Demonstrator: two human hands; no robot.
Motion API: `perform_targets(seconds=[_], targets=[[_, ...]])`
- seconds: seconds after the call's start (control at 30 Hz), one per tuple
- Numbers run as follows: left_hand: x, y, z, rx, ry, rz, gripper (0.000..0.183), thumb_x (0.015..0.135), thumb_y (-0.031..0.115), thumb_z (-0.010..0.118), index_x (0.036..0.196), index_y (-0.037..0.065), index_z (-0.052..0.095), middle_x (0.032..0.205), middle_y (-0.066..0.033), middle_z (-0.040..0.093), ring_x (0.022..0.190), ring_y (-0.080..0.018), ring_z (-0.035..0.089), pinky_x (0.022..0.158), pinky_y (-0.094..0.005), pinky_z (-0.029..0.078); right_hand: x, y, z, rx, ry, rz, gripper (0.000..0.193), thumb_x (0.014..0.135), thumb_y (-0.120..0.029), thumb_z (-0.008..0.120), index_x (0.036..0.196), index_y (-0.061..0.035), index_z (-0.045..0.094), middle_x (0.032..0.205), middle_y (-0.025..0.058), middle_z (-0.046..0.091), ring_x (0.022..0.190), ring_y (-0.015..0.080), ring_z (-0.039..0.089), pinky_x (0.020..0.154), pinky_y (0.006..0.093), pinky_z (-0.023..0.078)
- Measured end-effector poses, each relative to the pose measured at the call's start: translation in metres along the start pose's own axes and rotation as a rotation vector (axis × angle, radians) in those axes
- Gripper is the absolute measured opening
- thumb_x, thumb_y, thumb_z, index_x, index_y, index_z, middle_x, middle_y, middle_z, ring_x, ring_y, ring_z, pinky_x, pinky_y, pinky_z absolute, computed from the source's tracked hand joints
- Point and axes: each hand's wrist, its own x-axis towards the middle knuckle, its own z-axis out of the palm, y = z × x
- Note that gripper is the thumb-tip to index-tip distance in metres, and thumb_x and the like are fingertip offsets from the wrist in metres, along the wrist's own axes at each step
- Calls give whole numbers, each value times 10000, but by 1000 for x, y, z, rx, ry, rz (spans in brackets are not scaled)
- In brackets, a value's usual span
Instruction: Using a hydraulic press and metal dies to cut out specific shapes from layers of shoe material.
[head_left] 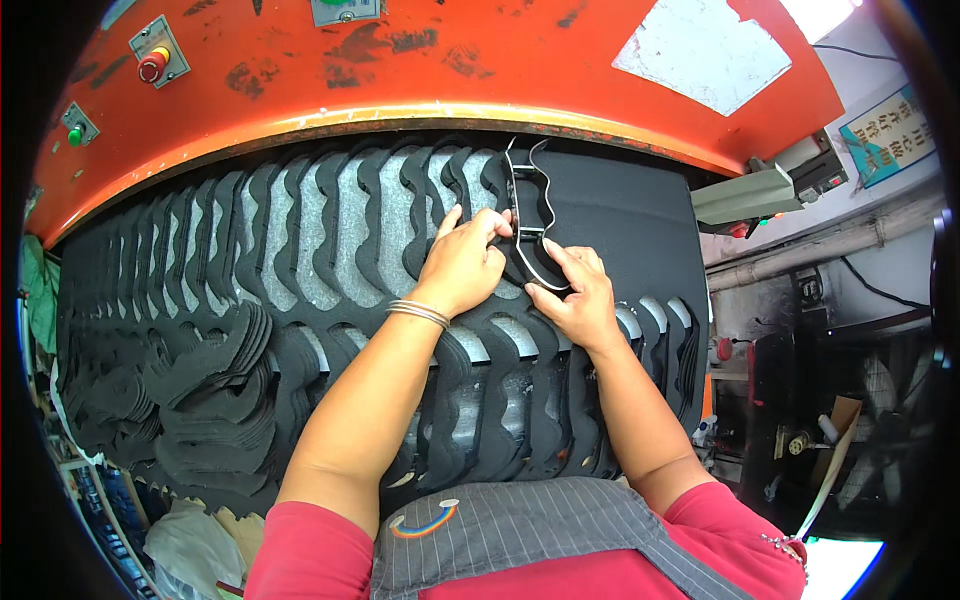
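A steel cutting die [529, 232], a long curved metal outline with crossbars, stands on a black foam sheet [630, 215]. My left hand [462, 258], with bangles at its wrist, has its fingers closed on the die's left edge. At the lower right end of the die, my right hand [578, 295] grips the rim between thumb and fingers. To the left, wavy cut-outs in the foam [385, 220] show a grey surface below. Stacked black foam pieces [215, 400] lie at the lower left.
Across the back runs an orange machine beam [480, 60] with a red stop button [153, 65] and a green button [76, 135]. A grey metal arm [745, 195] juts in at the right. Plastic bags [190, 540] sit below the table's left front.
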Motion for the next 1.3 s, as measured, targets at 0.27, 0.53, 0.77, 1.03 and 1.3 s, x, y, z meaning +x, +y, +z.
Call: perform_targets(seconds=[0.27, 0.53, 0.77, 1.03, 1.3], targets=[[4, 4, 0, 37, 13, 12, 245, 787, 35, 493, 1028, 79, 482, 1239, -112, 630, 1160, -282, 577, 1137, -536, 177, 4, 8, 0, 15, -7, 1, 580, 656, -175, 795, 1195, -41, 630, 930, 121, 648, 931, 279, 572, 848, 366, 464], [-43, 81, -138, -99, 183, 21, 278, 872, 104, 600, 1140, 27, 594, 1243, -137, 605, 1157, -259, 569, 987, -392, 443, 10, -16, -30, 10, 129, 149, 770, 718, -272, 816, 1363, -38, 467, 1269, 168, 571, 1121, 301, 540, 978, 406, 423], [-104, -3, -366, -194, 1184, 86, 298, 972, 133, 528, 1241, 5, 510, 1261, -115, 565, 1175, -186, 528, 1029, -326, 396, 72, -136, -15, 145, -13, -222, 439, 784, -255, 772, 1129, -26, 628, 977, 129, 664, 916, 260, 639, 821, 353, 511], [-72, -77, -500, 188, 1520, -74, 915, 961, 585, 362, 1475, -92, 25, 1557, -274, 7, 1460, -325, 79, 1170, -385, 130, 205, -215, 40, 163, 441, -413, 209, 805, -147, 731, 914, -48, 583, 756, 98, 620, 627, 269, 620, 577, 316, 514], [-120, -81, -479, 492, 1362, -108, 790, 944, 368, 579, 1461, -80, 184, 1494, -268, 245, 1391, -315, 270, 1144, -414, 200, 147, -189, 39, 307, 34, -342, 220, 831, -190, 689, 954, -50, 574, 819, 123, 600, 761, 320, 607, 666, 399, 484]])
